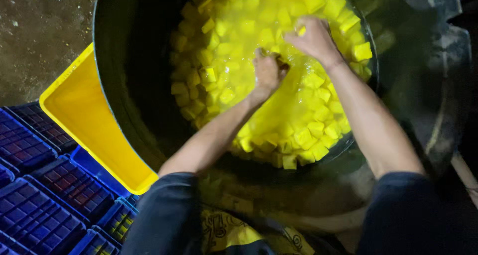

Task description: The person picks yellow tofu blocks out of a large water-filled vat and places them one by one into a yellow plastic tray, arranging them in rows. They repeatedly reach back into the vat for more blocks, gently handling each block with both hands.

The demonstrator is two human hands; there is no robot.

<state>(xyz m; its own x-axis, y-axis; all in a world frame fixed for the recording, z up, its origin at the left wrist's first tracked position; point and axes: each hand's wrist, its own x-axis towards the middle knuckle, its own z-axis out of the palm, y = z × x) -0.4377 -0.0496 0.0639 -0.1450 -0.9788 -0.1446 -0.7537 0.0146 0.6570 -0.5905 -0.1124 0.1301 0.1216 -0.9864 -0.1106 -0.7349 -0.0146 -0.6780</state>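
Tubs come first: a large dark round tub (124, 75) is filled with yellow liquid and many floating yellow cubes (298, 130), while stacked blue grid crates (45, 195) and a tilted yellow tray (84, 120) are seen just beside its left wall. Both bare forearms are stretched over the rim from dark sleeves, and the left hand (267, 74) is plunged among the cubes near the tub's middle, its grip seemingly curled shut, though what is enclosed cannot be told. Just beyond it, the right hand (314, 37) is held above the surface, its grip pinched on one small yellow cube (300, 30).
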